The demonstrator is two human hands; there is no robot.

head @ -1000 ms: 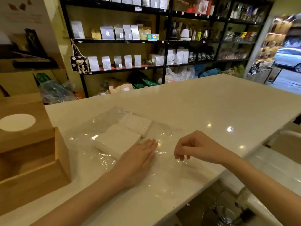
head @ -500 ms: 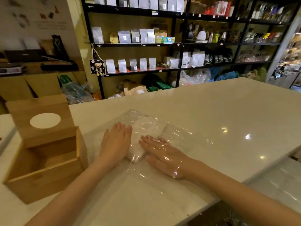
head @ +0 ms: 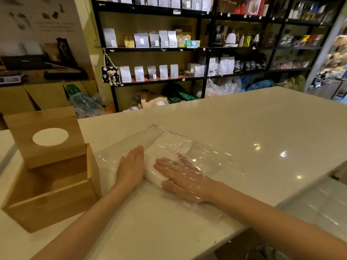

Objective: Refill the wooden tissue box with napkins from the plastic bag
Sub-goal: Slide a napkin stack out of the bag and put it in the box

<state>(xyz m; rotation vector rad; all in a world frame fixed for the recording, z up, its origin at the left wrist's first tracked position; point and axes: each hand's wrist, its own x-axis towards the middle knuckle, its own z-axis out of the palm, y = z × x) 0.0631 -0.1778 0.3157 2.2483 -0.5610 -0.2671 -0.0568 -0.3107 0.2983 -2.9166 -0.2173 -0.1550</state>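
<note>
pale glossy counter (head: 244, 128) before dark stocked shelves (head: 187, 49)

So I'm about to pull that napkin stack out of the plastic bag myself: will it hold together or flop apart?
The napkin stack looks like a squared, loose pile, so it would probably sag or shed sheets unless held from both sides. The plastic bag is thin and wrinkled and likely clings and drags along. The right hand lies flat inside it, the left hand against the stack's side.

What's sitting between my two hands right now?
In the head view, the white napkin stack inside the clear plastic bag lies between left hand and right hand.
</note>
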